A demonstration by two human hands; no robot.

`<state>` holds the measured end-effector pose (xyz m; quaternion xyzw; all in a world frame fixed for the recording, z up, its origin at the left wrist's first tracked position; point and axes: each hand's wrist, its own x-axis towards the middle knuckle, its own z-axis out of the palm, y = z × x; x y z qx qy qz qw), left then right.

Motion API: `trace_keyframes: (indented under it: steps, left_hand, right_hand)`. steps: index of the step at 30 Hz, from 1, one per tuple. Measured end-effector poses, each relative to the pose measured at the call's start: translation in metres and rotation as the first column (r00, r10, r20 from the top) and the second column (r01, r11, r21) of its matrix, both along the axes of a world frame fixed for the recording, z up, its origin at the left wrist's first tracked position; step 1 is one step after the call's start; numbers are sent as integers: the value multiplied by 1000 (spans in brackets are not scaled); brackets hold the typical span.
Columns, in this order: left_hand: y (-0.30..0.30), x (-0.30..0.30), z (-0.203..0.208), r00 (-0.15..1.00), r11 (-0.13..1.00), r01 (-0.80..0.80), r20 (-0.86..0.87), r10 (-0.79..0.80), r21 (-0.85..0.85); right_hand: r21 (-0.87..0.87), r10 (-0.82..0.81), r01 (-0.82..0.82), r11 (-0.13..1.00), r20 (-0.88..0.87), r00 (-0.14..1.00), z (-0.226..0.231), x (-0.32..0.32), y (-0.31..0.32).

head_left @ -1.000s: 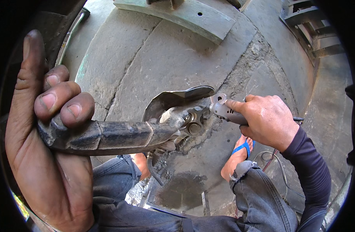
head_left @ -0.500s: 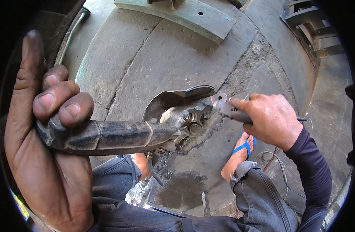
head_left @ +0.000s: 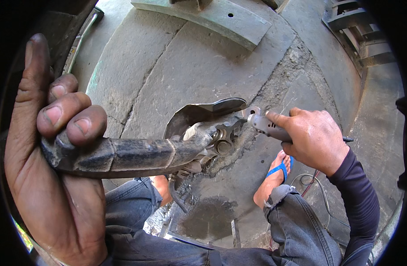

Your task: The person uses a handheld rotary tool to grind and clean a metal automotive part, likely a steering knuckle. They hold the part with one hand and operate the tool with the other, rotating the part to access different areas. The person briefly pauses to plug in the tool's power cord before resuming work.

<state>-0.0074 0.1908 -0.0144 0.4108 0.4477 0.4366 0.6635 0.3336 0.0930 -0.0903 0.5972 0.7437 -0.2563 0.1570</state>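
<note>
My left hand (head_left: pixel 57 177) is large in the near left, its fingers wrapped round a black, curved metal arm (head_left: pixel 141 156) with pale weld-like bands. This arm runs right to a steering knuckle (head_left: pixel 222 144) with a round bore and a dark, curved dust shield (head_left: pixel 185 119) behind it. To the right of the knuckle, my right hand (head_left: pixel 316 137) grips a grey power tool that looks like a small grinder (head_left: pixel 271 128). Its head is beside a metal lug with a hole (head_left: pixel 252 111); whether they touch I cannot tell. A dark stub, perhaps its cord end, sticks out behind my hand.
Cracked concrete floor (head_left: pixel 177 66) lies beneath. A flat steel plate (head_left: pixel 212 17) is at the far side, and a slatted metal frame (head_left: pixel 354 35) at the far right. My foot in a blue sandal (head_left: pixel 281 168) and loose cables (head_left: pixel 321 190) are at the near right.
My right hand and the grinder have shifted slightly to the right. The left hand and the metal arm look almost still.
</note>
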Motion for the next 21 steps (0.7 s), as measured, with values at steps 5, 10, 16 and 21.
trace_keyframes:
  steps: [5,10,16,21]
  left_hand:
    - [3,-4,-2,999,999,36,17,-36,-19]
    - [1,-4,-1,999,999,47,12,-47,-19]
    - [-3,3,2,999,1000,7,-37,-6,26]
    - [3,-1,-1,999,999,50,2,-50,6]
  right_hand:
    - [-20,-14,14,1000,-11,1000,0,-1,-3]
    - [-35,-6,6,999,-2,1000,0,1,-5]
    - [-2,-12,12,1000,19,1000,1,3,-4]
    - [-23,-25,26,999,22,999,1,3,-4]
